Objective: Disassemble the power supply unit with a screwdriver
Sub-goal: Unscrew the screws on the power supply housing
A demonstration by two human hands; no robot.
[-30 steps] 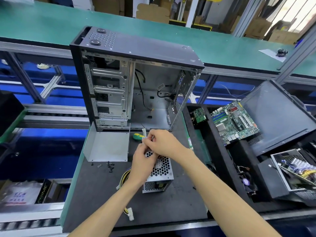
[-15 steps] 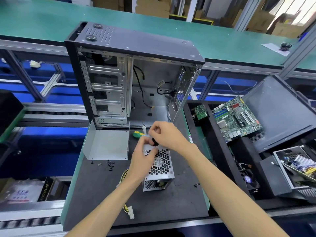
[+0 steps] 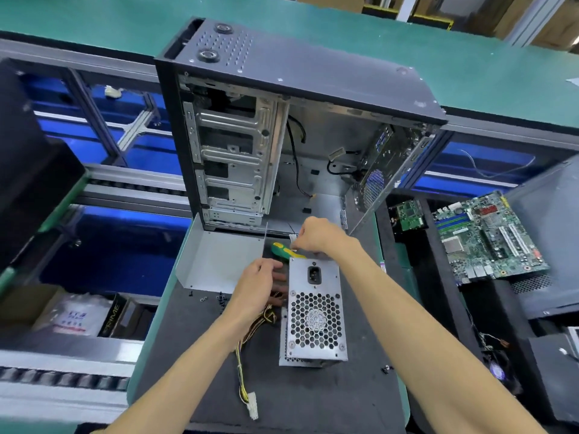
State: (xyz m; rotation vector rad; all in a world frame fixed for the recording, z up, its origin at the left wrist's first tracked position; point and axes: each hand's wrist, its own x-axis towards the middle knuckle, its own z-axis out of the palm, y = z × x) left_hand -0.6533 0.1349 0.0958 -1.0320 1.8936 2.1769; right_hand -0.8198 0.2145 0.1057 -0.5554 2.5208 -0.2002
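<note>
Left hand [image 3: 255, 285] grips power supply unit [image 3: 314, 311] | right hand [image 3: 316, 234] curled at its top edge, grasp unclear

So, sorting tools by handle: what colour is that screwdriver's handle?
Green with yellow on the screwdriver handle, head view.

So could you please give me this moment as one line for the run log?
left hand against power supply side | right hand at its far edge, grip unclear | screwdriver lying on mat
</note>
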